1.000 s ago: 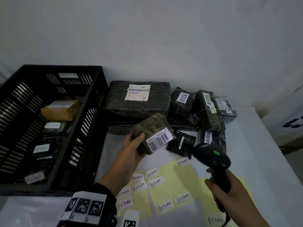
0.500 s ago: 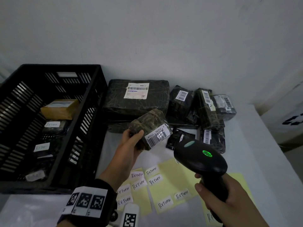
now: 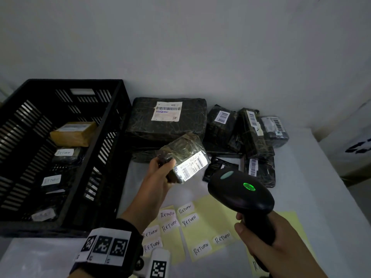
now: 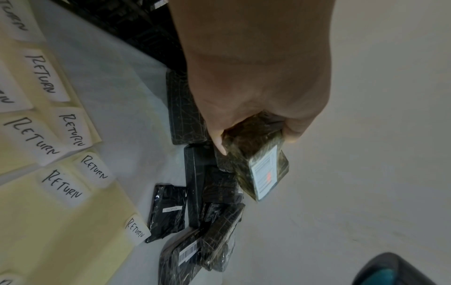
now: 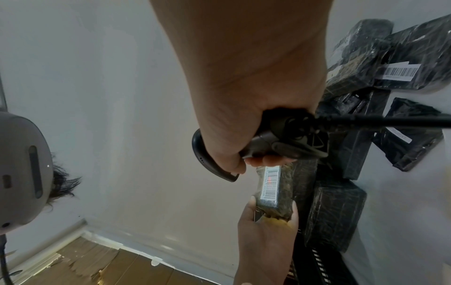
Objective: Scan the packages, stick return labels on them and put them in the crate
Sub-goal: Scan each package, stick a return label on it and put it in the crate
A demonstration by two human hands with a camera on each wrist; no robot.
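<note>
My left hand grips a small package wrapped in dark plastic, held above the table with its barcode label lit up and facing the scanner. My right hand grips the handle of a black barcode scanner, its green light on, aimed at that label. The left wrist view shows the package with a red scan spot on its label. In the right wrist view the scanner points at the package. The black crate stands at the left, holding several labelled packages.
Several dark packages with barcode labels lie against the wall behind my hands. Yellow sheets with white RETURN stickers lie on the white table in front of me. A white box stands off the table's right edge.
The scanner has risen and moved left toward the package, its green light has come on, and the barcode label now glows under the scan beam. The package has lifted slightly.
</note>
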